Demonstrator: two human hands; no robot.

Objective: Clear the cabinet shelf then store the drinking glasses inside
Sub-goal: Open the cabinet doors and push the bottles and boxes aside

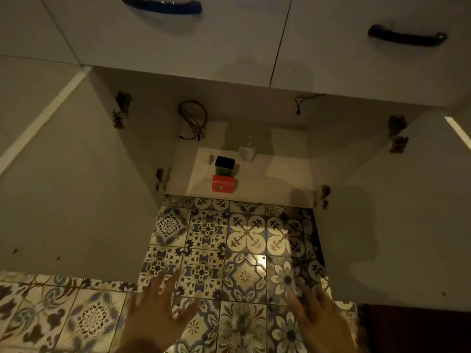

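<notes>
A low cabinet stands with both doors swung wide. On its white shelf (275,174) sit a red box (223,184), a green tin with a black lid (224,165) just behind it, a small white bottle (246,151) further back, and a small pale object (209,159) at the left. My left hand (159,312) and my right hand (314,319) hover over the patterned floor well in front of the shelf, fingers spread, holding nothing. No drinking glasses are in view.
The left door (76,179) and the right door (397,212) flank the opening. Two drawers with dark handles (163,6) (407,36) sit above. Loose cables (192,121) hang on the cabinet's back wall. Patterned tiles (229,250) cover the floor.
</notes>
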